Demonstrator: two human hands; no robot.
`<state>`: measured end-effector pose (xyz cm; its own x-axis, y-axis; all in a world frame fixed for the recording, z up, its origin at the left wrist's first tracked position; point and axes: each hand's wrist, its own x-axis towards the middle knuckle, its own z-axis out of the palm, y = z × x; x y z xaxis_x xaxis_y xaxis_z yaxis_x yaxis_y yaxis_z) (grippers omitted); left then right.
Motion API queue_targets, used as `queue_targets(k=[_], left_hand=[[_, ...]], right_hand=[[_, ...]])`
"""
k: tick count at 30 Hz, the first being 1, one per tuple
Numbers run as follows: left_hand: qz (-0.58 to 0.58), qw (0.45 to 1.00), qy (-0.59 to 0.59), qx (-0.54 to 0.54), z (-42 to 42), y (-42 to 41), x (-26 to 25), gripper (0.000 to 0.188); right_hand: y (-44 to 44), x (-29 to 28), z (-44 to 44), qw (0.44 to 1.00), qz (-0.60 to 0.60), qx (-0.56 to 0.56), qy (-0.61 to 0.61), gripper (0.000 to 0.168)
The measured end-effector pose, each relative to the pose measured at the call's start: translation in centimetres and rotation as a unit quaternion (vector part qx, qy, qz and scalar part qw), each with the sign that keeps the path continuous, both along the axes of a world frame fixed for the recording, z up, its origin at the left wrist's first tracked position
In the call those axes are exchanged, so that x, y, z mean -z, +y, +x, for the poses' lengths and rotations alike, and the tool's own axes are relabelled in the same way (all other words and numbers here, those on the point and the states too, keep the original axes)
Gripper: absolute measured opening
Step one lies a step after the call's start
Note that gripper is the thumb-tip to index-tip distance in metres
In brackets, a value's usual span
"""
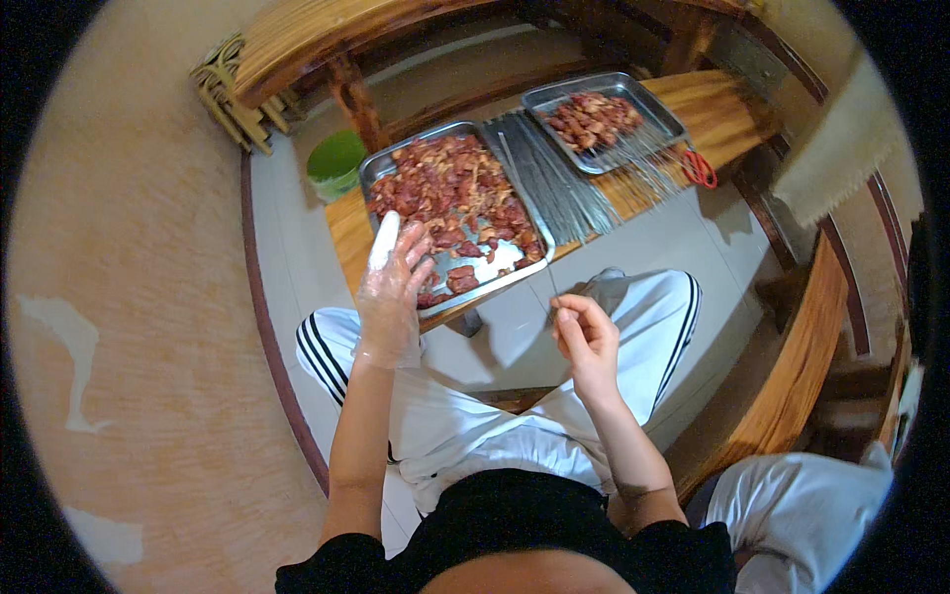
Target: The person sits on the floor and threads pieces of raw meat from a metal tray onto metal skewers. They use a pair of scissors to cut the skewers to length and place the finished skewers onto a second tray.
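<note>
My left hand [395, 286], in a clear plastic glove with a white covering on one finger, is spread at the lower left edge of a large metal tray [548, 249]. Nothing shows in its grasp. Pieces of raw meat [445, 178] fill most of that tray. Between thumb and fingers my bare right hand [586, 338] pinches a thin metal skewer [551, 278] that points up toward the tray's corner. Many metal skewers [553, 185] lie side by side right of the tray. A smaller metal tray [660, 100] holds meat pieces [594, 122], with skewers fanned over its near edge.
Both trays stand on a wooden bench [712, 96]. Red-handled scissors [699, 169] lie by the smaller tray. A green container [334, 160] is at the bench's left end. Beyond is a wooden table [304, 41]; another wooden bench [794, 379] is at right, near light fabric [801, 505].
</note>
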<state>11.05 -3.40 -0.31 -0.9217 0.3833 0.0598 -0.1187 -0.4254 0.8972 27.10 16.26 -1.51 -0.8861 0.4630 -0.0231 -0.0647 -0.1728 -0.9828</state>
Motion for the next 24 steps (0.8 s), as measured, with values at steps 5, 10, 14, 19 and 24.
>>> queue_targets(k=[5, 10, 14, 19, 24], left_hand=[[-0.038, 0.994, 0.003, -0.102, -0.2, -1.0, 1.1, 0.058], [-0.210, 0.965, 0.058, -0.148, 2.4, -3.5, 1.8, 0.053], [-0.225, 0.958, 0.097, -0.146, 3.8, -1.9, 0.3, 0.046], [-0.231, 0.968, 0.074, -0.071, 2.6, 6.2, 1.2, 0.051], [-0.214, 0.965, 0.152, 0.008, -2.4, 8.9, 3.4, 0.042]], right_hand=[[0.7, 1.4, -0.1, 1.000, -0.021, 0.008, -0.009, 0.016], [-0.7, 4.6, 0.5, 0.997, 0.039, -0.049, -0.033, 0.017], [0.1, 4.9, -0.5, 0.989, 0.125, -0.060, 0.049, 0.015], [5.2, 3.3, 6.0, 0.976, 0.154, 0.152, -0.009, 0.010], [7.0, 4.8, 12.5, 0.922, 0.150, 0.355, 0.033, 0.010]])
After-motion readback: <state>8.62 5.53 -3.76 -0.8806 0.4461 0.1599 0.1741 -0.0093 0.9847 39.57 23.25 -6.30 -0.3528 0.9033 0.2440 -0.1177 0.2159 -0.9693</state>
